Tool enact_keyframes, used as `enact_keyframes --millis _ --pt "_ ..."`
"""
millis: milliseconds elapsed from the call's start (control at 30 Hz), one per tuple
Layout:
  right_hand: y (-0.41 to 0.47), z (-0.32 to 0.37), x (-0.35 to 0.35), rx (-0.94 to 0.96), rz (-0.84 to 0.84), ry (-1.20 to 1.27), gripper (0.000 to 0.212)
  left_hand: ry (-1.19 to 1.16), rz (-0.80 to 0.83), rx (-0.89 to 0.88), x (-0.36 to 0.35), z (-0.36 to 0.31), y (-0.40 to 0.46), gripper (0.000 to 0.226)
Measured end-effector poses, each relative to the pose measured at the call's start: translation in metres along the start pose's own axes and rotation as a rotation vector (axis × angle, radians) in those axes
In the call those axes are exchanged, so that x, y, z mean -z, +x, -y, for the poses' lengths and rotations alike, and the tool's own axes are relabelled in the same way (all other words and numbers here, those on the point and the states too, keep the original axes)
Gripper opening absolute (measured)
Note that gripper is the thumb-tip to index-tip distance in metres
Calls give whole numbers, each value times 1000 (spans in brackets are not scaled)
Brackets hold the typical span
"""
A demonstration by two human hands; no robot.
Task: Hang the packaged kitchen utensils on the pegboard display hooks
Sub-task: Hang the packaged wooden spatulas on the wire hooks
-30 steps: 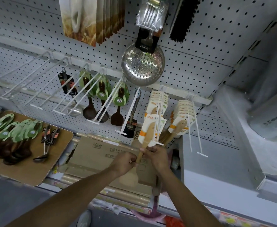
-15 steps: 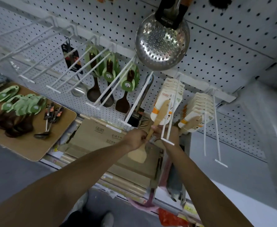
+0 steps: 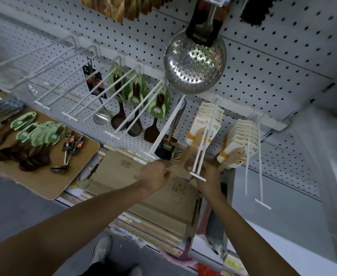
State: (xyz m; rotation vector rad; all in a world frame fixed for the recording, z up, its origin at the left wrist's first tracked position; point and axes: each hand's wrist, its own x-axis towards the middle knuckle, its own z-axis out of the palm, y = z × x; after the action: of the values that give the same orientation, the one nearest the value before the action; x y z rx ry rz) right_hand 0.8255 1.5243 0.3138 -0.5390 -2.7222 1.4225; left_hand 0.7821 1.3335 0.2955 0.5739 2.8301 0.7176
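A wooden spatula in a white and orange card [image 3: 197,130] hangs on a white double-wire hook [image 3: 197,175] of the pegboard [image 3: 263,62], in front of several like packs. My left hand [image 3: 157,173] and my right hand [image 3: 209,173] are just under the hook's tip. Both are closed around the lower end of the spatula's handle. Its blade is hidden behind my hands.
A second stack of carded wooden spatulas [image 3: 237,145] fills the hook to the right, beside a bare hook [image 3: 262,204]. A steel skimmer [image 3: 194,62] hangs above. Dark carded spoons [image 3: 157,108] hang on the left hooks. More lie on a brown board [image 3: 44,182]. A cardboard box [image 3: 159,200] sits below.
The spatula's card has slid further up the double-wire hook toward the pegboard. Both hands stay low on its handle, and my head has moved closer to the hook.
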Motion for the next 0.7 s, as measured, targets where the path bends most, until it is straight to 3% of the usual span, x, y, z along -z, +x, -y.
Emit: enact_keyframes --millis 167,300,400,700 --pt "-29 5 8 206 17 -252 36 91 -126 -159 25 11 -25 39" --pt "-54 23 16 419 8 -455 38 178 -211 -302 48 16 -48 47" --pt "-71 39 16 474 -6 -574 39 224 -244 -343 64 21 -65 50" --pt "-118 82 -4 649 1 -588 51 358 -277 -330 112 39 -130 56"
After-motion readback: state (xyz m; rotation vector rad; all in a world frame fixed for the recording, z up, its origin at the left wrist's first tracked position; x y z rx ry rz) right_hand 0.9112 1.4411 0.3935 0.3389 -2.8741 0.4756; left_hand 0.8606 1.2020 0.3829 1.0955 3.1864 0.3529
